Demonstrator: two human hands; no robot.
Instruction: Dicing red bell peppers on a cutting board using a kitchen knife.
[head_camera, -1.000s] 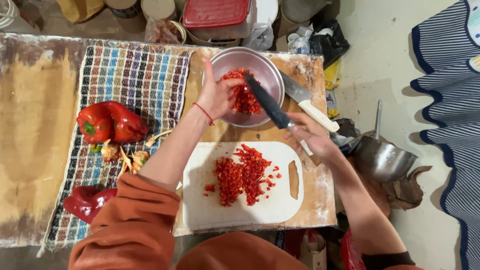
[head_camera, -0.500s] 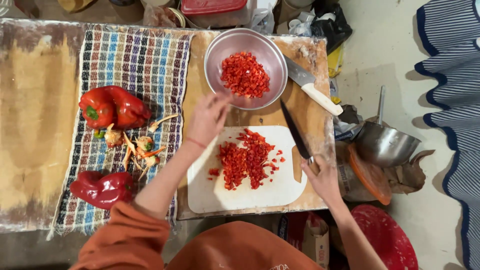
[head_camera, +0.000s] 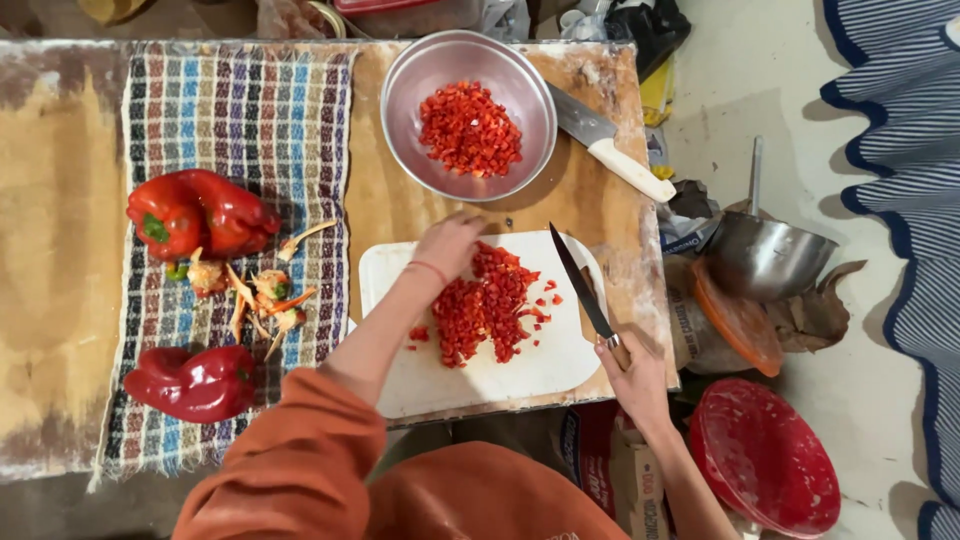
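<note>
Head view: white board (head_camera: 500, 385) on the table (head_camera: 60, 250) carries diced pepper (head_camera: 485, 305), below the bowl (head_camera: 468, 115). Left hand (head_camera: 447, 245) rests curled on the pile's top edge; right hand (head_camera: 635, 375) grips a knife (head_camera: 580, 285) beside it.

The left hand (head_camera: 447, 243), which a second ago is up in the metal bowl (head_camera: 468, 115) on the chopped red pepper there, is now down on the white cutting board (head_camera: 480, 375), its fingers resting at the top edge of the heap of diced pepper (head_camera: 487, 303). The right hand (head_camera: 632, 372) brings the dark-bladed knife (head_camera: 580, 280) away from the bowl's rim and down to the board's right side, the blade now angled up and left, its tip just beside the heap.
</note>
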